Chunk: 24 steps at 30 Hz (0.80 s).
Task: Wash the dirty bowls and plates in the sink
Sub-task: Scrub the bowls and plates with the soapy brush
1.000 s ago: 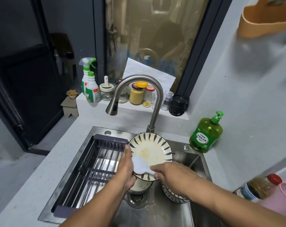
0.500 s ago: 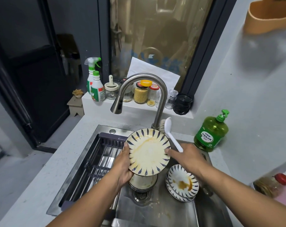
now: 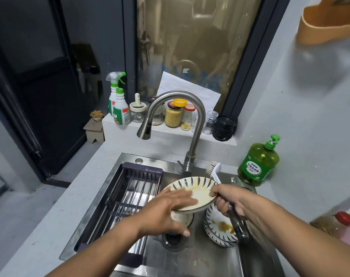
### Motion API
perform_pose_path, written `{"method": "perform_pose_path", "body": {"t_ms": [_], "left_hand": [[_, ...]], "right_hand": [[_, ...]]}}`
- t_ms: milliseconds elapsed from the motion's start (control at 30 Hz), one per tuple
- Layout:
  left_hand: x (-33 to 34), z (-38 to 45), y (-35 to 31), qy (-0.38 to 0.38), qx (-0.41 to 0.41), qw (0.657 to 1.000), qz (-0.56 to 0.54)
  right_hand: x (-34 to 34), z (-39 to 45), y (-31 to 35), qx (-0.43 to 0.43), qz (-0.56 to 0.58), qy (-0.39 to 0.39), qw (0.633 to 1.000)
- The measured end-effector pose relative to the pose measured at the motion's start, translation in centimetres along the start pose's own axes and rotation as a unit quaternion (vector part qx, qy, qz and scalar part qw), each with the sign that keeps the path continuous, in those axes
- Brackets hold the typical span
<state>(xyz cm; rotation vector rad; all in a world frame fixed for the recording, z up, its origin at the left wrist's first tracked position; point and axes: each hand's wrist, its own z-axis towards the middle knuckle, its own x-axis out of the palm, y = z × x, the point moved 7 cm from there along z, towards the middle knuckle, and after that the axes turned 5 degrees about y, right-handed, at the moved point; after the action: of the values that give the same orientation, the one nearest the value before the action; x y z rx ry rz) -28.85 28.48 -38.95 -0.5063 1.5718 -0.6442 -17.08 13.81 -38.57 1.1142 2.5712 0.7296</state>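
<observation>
- Bench [image 3: 50, 212] of pale speckled stone is wrapping a steel sink [image 3: 200, 260] in a small kitchen corner, with a dark door on the left and a dark-framed window [image 3: 190, 47] behind.
- Ledge [image 3: 170, 130] under the window is carrying two green-capped spray bottles [image 3: 120, 108], several jars [image 3: 173, 114] and a dark glass cup [image 3: 224, 126].
- Curved steel tap [image 3: 192, 120] is arching over the basin, its spout pointing down, no water visibly running.
- Dark drying rack [image 3: 128, 198] is filling the left half of the sink.
- Green soap bottle [image 3: 258, 162] with a pump is standing on the bench at the sink's far right corner; an orange holder [image 3: 328, 23] is hanging on the right wall.
- Left hand [image 3: 164, 212] is reaching over a blue-striped plate [image 3: 198, 190], fingers lying straight on its smeared face and thumb hanging below the rim; the grip is spread, not curled.
- Right hand [image 3: 230, 198] is curling its grip round a white brush [image 3: 215, 172], bristles pointing away near the tap's base, while also touching the plate's right rim.
- Plate is being held tilted above the basin, over a bowl [image 3: 182, 216] sitting by the drain [image 3: 174, 238].
- Stack of striped plates [image 3: 220, 226] with brown sauce is lying in the sink just right of the drain, partly hidden by the right hand.
</observation>
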Motion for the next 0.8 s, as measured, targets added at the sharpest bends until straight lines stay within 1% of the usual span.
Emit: {"method": "perform_pose_path", "body": {"t_ms": [67, 133, 167, 200, 233, 267, 300, 333, 367, 400, 467, 500, 533, 567, 600, 633, 667, 733, 800], "left_hand": [[0.1, 0.6, -0.9, -0.036, 0.036, 0.997, 0.056], [-0.1, 0.7, -0.7, -0.080, 0.040, 0.995, 0.050], [-0.3, 0.5, -0.4, -0.098, 0.012, 0.995, 0.010], [-0.4, 0.3, 0.2, -0.115, -0.028, 0.991, -0.060], [-0.6, 0.1, 0.9, -0.136, -0.070, 0.978, -0.141], [-0.7, -0.1, 1.6, -0.158, -0.108, 0.956, -0.221], [-0.9, -0.3, 2.2, -0.176, -0.139, 0.933, -0.283], [-1.1, -0.4, 2.8, -0.189, -0.162, 0.913, -0.325], [-1.1, -0.4, 3.4, -0.193, -0.178, 0.899, -0.351], [-1.1, -0.3, 3.7, -0.197, -0.186, 0.886, -0.375], [-1.1, -0.1, 3.8, -0.201, -0.190, 0.864, -0.420], [-1.1, 0.1, 3.7, -0.198, -0.189, 0.857, -0.436], [-1.1, 0.2, 3.6, -0.198, -0.185, 0.851, -0.449], [-1.1, 0.3, 3.5, -0.196, -0.185, 0.847, -0.457], [-1.0, 0.3, 3.5, -0.195, -0.185, 0.841, -0.470], [-0.9, 0.2, 3.6, -0.195, -0.184, 0.831, -0.487], [-0.8, 0.0, 3.7, -0.201, -0.181, 0.813, -0.515], [-0.8, -0.5, 3.9, -0.218, -0.178, 0.764, -0.580], [-0.9, -0.7, 4.0, -0.236, -0.158, 0.711, -0.644]], "right_hand": [[0.5, 0.2, 0.3, 0.009, -0.012, 0.017, 1.000], [0.7, 0.1, 0.7, -0.002, -0.020, 0.029, 0.999], [0.7, -0.2, 1.1, -0.020, -0.031, 0.030, 0.999], [0.4, -0.6, 1.6, -0.047, -0.048, 0.015, 0.998], [0.0, -1.2, 2.2, -0.086, -0.072, -0.013, 0.994], [-0.4, -2.0, 2.8, -0.132, -0.114, -0.045, 0.984], [-0.6, -3.0, 3.4, -0.179, -0.186, -0.083, 0.962], [-0.4, -4.3, 4.1, -0.225, -0.288, -0.120, 0.923], [0.2, -5.6, 4.7, -0.271, -0.398, -0.146, 0.864], [1.0, -6.8, 5.0, -0.308, -0.492, -0.161, 0.798], [3.2, -8.8, 4.8, -0.330, -0.626, -0.177, 0.684], [4.2, -9.3, 4.7, -0.328, -0.672, -0.184, 0.638], [5.0, -9.6, 4.6, -0.324, -0.703, -0.188, 0.604], [5.1, -9.6, 4.6, -0.319, -0.715, -0.192, 0.591], [4.7, -9.4, 5.0, -0.318, -0.710, -0.199, 0.596], [3.6, -9.1, 5.4, -0.314, -0.692, -0.208, 0.616], [2.4, -8.7, 5.9, -0.307, -0.672, -0.217, 0.639], [-0.3, -7.5, 6.2, -0.282, -0.637, -0.225, 0.682], [-1.9, -6.3, 5.8, -0.276, -0.602, -0.212, 0.719]]}}
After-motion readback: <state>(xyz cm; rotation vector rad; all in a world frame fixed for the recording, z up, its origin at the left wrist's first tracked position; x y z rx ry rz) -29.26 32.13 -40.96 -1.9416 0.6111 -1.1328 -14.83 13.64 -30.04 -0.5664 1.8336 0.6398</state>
